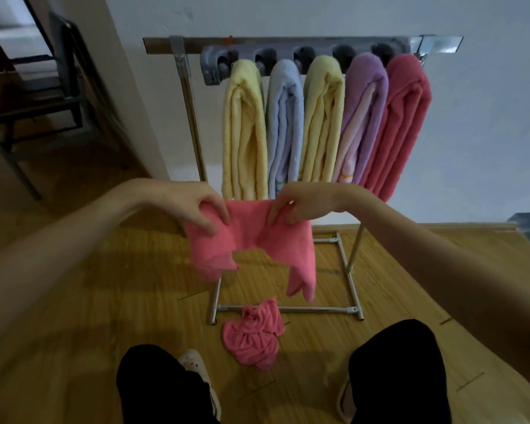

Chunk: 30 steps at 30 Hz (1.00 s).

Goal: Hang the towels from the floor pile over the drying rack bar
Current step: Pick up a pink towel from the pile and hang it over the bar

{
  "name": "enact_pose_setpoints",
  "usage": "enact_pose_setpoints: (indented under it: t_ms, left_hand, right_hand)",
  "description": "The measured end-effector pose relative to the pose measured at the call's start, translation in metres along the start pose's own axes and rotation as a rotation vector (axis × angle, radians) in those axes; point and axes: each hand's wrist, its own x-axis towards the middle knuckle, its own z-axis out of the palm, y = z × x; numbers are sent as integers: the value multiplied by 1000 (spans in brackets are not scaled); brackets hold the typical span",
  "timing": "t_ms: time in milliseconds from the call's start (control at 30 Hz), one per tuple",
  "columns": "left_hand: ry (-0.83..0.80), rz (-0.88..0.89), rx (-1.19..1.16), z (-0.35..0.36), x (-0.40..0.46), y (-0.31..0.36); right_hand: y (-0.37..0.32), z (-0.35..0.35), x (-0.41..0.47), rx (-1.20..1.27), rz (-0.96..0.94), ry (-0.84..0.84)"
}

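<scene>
A pink towel (251, 240) hangs between my two hands in front of the drying rack, its corners drooping. My left hand (193, 205) pinches its upper left edge and my right hand (297, 203) pinches its upper right edge. Another pink towel (253, 333) lies crumpled on the wooden floor by the rack's front foot bar (288, 309). The rack's top bar (300, 44) carries several folded towels: yellow (244, 130), light blue (285, 123), yellow (322, 123), purple (363, 117) and dark pink (401, 123). The bar's left part is bare.
The rack stands against a white wall (487, 117). A dark metal chair (34, 96) is at the left behind a wall corner. My black-trousered knees (395, 371) and white shoes (196, 365) are at the bottom, close to the floor towel.
</scene>
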Motion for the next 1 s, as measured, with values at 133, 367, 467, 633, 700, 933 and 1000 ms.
enact_pose_setpoints:
  t_ms: [133, 367, 467, 633, 700, 933, 1000]
  left_hand:
    - [252, -94, 88, -23, -5, -16]
    - [753, -136, 328, -69, -3, -53]
    - [923, -108, 381, -85, 0, -68]
    - [1153, -112, 471, -110, 5, -78]
    - [1190, -121, 516, -120, 10, -81]
    - [1252, -214, 602, -143, 40, -91]
    - [1243, -211, 593, -148, 49, -93]
  right_hand:
    - [-18, -15, 20, -73, -8, 221]
    - [-42, -43, 74, -36, -49, 629]
    - [-56, -55, 99, 51, -50, 820]
    - [-73, -70, 143, 185, 30, 1121]
    - [-81, -73, 156, 210, 66, 1207]
    - [-84, -83, 188, -88, 300, 1258]
    - [-74, -82, 195, -145, 317, 1231]
